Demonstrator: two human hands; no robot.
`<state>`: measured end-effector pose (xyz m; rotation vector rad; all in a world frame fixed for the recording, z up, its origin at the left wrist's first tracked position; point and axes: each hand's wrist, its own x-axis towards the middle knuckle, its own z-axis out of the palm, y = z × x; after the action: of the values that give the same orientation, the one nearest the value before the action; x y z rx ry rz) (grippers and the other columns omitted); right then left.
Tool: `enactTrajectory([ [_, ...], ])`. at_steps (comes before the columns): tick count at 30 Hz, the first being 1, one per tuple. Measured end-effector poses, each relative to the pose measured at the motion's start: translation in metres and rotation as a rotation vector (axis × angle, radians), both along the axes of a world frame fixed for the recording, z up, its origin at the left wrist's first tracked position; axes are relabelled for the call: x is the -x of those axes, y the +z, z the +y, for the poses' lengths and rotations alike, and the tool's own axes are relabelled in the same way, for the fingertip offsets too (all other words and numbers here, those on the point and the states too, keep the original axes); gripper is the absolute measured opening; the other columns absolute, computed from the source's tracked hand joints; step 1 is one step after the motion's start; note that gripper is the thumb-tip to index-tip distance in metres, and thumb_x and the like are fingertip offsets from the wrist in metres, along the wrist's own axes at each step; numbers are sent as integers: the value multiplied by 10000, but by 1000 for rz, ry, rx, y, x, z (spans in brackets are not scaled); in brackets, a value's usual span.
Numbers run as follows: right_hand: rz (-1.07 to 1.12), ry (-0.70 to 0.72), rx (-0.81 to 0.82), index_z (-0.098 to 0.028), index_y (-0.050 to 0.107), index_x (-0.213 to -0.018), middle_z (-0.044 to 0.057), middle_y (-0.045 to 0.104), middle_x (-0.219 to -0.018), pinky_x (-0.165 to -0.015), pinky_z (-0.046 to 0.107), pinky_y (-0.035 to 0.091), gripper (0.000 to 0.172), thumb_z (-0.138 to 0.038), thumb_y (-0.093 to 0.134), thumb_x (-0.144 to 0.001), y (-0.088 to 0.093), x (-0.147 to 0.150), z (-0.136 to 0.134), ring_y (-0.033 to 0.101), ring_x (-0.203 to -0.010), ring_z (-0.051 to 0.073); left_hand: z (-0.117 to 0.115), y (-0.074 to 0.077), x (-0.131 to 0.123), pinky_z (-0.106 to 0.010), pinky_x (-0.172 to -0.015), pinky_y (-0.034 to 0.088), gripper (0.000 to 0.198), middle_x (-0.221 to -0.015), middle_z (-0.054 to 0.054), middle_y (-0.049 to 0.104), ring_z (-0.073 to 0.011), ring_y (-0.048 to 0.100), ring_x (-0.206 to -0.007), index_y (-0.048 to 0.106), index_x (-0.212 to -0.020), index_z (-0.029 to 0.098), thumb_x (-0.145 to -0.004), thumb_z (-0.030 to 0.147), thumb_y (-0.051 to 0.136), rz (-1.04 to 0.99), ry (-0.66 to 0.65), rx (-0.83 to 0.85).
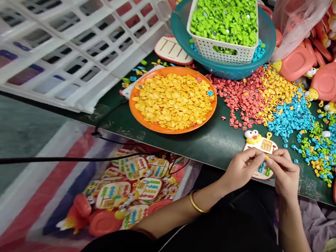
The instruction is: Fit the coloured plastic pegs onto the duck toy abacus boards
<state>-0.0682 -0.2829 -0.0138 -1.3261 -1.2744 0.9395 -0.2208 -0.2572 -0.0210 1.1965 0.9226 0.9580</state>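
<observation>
My left hand (243, 168) and my right hand (284, 173) meet at the table's front edge. Thumbs and fingers of both are pinched together on a small yellow piece (267, 158). Beneath them lies a cream-and-red toy board (250, 145) with a bulging-eyed duck head at its top left corner. A blue bead piece (261, 167) and a green bead piece (268, 171) show on this board between my hands; my fingers cover much of the rest. Just beyond it spread loose blue bead pieces (292, 112), with yellow and red ones alongside.
An orange plate (132, 109) of yellow pieces stands left of my hands. Behind it, a white basket (202, 44) of green pieces sits in a teal basin (181, 19). A white crate (100, 81) leans at left. Finished-looking boards (113, 195) fill a striped bag below; a black cable (59, 161) crosses it.
</observation>
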Motion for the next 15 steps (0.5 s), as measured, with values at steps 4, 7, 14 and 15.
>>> enactTrajectory([
  [4,-222,-70,-17,-283,785,-984,49,667,-890,-614,313,536,156,-332,695,-867,0,-8,-10,624,-726,165,-1,2,-11,-280,-779,512,334,-842,-36,710,-170,634,-817,697,-823,171,-933,447,544,111,44,-51],
  [7,-425,40,-78,-292,778,-1014,54,698,-903,-725,336,561,175,-315,647,-901,6,-20,-5,660,-807,185,2,-3,-17,-290,-801,515,302,-844,-35,729,-175,648,-825,705,-811,181,-938,395,535,208,49,-89],
  [14,-612,83,-48,-239,779,-949,63,687,-878,-736,334,534,229,-374,596,-920,-17,-51,30,648,-789,186,19,-28,-8,-452,-1034,417,353,-1254,-122,663,-280,564,-1181,633,-1209,182,-941,403,568,600,313,-458],
  [15,-619,83,-29,-231,783,-933,61,678,-863,-738,336,527,238,-377,595,-916,-24,-54,36,643,-778,184,21,-34,-5,-480,-1037,407,461,-1321,-145,619,-307,533,-1221,565,-1309,174,-920,419,600,672,360,-451],
])
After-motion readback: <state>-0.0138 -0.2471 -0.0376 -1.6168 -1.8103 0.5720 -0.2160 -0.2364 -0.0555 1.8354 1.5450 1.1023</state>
